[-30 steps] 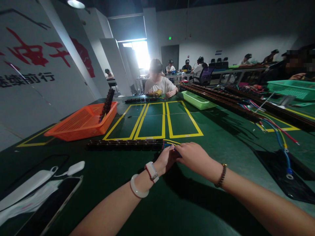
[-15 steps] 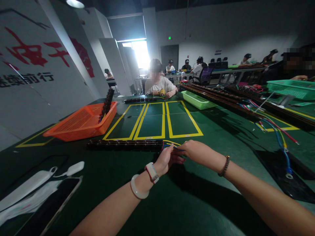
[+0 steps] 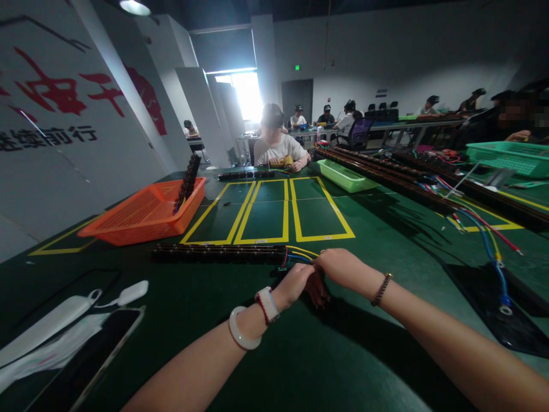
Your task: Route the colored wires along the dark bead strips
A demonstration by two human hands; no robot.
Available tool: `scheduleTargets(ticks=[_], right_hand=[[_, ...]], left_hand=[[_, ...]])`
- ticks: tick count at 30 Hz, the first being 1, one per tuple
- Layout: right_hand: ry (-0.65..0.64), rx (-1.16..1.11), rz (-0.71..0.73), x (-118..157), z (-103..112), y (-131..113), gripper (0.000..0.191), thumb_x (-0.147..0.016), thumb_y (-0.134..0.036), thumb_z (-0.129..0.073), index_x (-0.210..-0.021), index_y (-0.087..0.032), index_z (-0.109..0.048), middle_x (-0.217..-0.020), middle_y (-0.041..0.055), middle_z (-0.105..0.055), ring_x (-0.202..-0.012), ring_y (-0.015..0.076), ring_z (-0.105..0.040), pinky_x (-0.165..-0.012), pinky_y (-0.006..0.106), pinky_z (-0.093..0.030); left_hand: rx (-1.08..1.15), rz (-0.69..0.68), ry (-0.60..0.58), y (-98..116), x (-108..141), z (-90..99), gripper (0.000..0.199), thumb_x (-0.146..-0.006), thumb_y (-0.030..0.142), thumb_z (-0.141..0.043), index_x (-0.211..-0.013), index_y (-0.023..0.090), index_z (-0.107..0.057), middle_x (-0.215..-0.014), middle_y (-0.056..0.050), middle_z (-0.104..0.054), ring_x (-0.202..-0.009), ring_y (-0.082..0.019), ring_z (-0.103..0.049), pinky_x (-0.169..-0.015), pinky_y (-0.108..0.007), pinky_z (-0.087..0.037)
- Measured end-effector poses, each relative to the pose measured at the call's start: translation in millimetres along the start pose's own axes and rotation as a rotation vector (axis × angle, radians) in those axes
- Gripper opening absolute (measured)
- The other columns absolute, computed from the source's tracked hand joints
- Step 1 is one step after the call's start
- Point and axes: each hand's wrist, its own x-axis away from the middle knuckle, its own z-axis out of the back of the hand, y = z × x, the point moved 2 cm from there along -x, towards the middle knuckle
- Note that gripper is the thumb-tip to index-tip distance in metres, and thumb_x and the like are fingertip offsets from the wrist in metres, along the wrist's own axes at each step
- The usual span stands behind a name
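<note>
A long black strip (image 3: 223, 253) lies crosswise on the green table, with yellow and blue wires (image 3: 300, 254) coming out of its right end. At the wires' far end, my left hand (image 3: 295, 283) has its fingers pressed together, touching my right hand. From the right, my right hand (image 3: 341, 269) is bent over the same wires, its fingers pinched around them. The wire ends are hidden between both hands. A small green piece (image 3: 282, 268) shows beside the strip's right end.
An orange basket (image 3: 128, 229) holding a black strip stands at left. White items and a phone (image 3: 86, 360) lie front left. Yellow-taped rectangles, a light green tray (image 3: 347, 178) and long strips (image 3: 386, 174) are beyond. A person (image 3: 278, 143) sits opposite.
My left hand has shifted slightly down and its fingers have closed up. More of the yellow and blue wires now shows between the strip and my hands.
</note>
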Motion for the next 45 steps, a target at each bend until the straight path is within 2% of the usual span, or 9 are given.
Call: scheduleTargets(ticks=[5, 11, 13, 16, 20, 27, 36, 40, 45], right_hand=[[-0.028, -0.05, 0.015, -3.3, -12.2, 2.9, 0.019, -0.083, -0.007, -0.052, -0.084, -0.014, -0.07, -0.078, 0.0117, -0.068, -0.071, 0.0228, -0.065, -0.06, 0.027, -0.044], [-0.048, -0.143, 0.042, -5.1, -8.4, 13.4, 0.02, -0.082, -0.01, -0.053, -0.086, -0.017, -0.071, -0.077, 0.0096, -0.069, -0.07, 0.0201, -0.064, -0.057, 0.024, -0.04], [0.003, -0.235, 0.05, -7.8, -4.5, 19.2, 0.018, -0.084, -0.017, -0.053, -0.086, -0.019, -0.071, -0.077, 0.007, -0.069, -0.07, 0.0187, -0.063, -0.057, 0.024, -0.04], [0.169, -0.38, -0.023, -14.7, -6.1, 31.0, 0.019, -0.086, -0.024, -0.052, -0.088, -0.02, -0.071, -0.084, 0.0053, -0.069, -0.074, 0.0175, -0.062, -0.063, 0.024, -0.041], [0.331, -0.564, -0.131, -22.7, -26.8, 42.4, 0.017, -0.084, -0.028, -0.056, -0.087, -0.018, -0.069, -0.084, 0.0048, -0.068, -0.075, 0.0172, -0.06, -0.066, 0.025, -0.042], [0.321, -0.82, -0.117, -27.6, -53.3, 39.3, 0.026, -0.085, -0.035, -0.056, -0.096, -0.016, -0.068, -0.091, 0.0058, -0.068, -0.079, 0.0171, -0.061, -0.068, 0.025, -0.044], [0.26, -0.641, -0.091, -31.7, -54.2, 37.6, 0.033, -0.081, -0.045, -0.059, -0.094, -0.017, -0.07, -0.086, 0.0053, -0.068, -0.08, 0.0192, -0.058, -0.072, 0.029, -0.04], [0.277, -0.547, -0.108, -32.0, -55.1, 35.8, 0.029, -0.077, -0.042, -0.064, -0.091, -0.017, -0.069, -0.081, 0.0032, -0.066, -0.075, 0.0175, -0.054, -0.071, 0.029, -0.037], [0.288, -0.595, -0.095, -32.2, -55.6, 34.1, 0.026, -0.078, -0.04, -0.063, -0.085, -0.016, -0.068, -0.076, 0.002, -0.064, -0.069, 0.0145, -0.052, -0.064, 0.026, -0.035]], left_hand=[[-0.044, 0.016, -0.069, 1.8, 2.5, -1.8, 0.044, -0.081, 0.035, -0.036, -0.05, 0.011, -0.056, -0.049, -0.011, -0.06, -0.04, -0.015, -0.055, -0.04, -0.023, -0.041], [-0.051, 0.006, -0.103, 2.3, 2.6, -1.6, 0.045, -0.08, 0.043, -0.04, -0.052, 0.01, -0.054, -0.05, -0.01, -0.061, -0.037, -0.013, -0.053, -0.038, -0.021, -0.038], [-0.06, 0.0, -0.117, 2.8, 2.2, -1.2, 0.046, -0.081, 0.044, -0.04, -0.053, 0.01, -0.054, -0.05, -0.01, -0.061, -0.038, -0.013, -0.053, -0.039, -0.021, -0.039], [-0.083, 0.011, -0.119, 4.7, 2.6, -1.6, 0.048, -0.083, 0.045, -0.039, -0.053, 0.011, -0.053, -0.051, -0.009, -0.061, -0.036, -0.011, -0.052, -0.038, -0.021, -0.038], [-0.115, 0.021, -0.094, 8.7, 4.8, -3.7, 0.049, -0.084, 0.047, -0.038, -0.052, 0.012, -0.05, -0.05, -0.007, -0.06, -0.033, -0.01, -0.048, -0.035, -0.02, -0.036], [-0.137, 0.035, -0.095, 11.1, 6.9, -4.9, 0.049, -0.083, 0.051, -0.039, -0.054, 0.013, -0.049, -0.051, -0.006, -0.059, -0.035, -0.009, -0.047, -0.037, -0.019, -0.035], [-0.16, 0.037, -0.084, 14.8, 9.6, -7.4, 0.048, -0.085, 0.048, -0.037, -0.056, 0.013, -0.05, -0.051, -0.005, -0.058, -0.035, -0.008, -0.047, -0.038, -0.019, -0.035], [-0.179, 0.032, -0.07, 12.4, 8.1, -7.2, 0.05, -0.085, 0.049, -0.036, -0.053, 0.013, -0.049, -0.05, -0.005, -0.058, -0.035, -0.008, -0.047, -0.037, -0.02, -0.035], [-0.191, 0.037, -0.07, 12.7, 8.1, -7.8, 0.05, -0.085, 0.05, -0.036, -0.054, 0.013, -0.049, -0.05, -0.004, -0.057, -0.034, -0.008, -0.046, -0.037, -0.019, -0.035]])
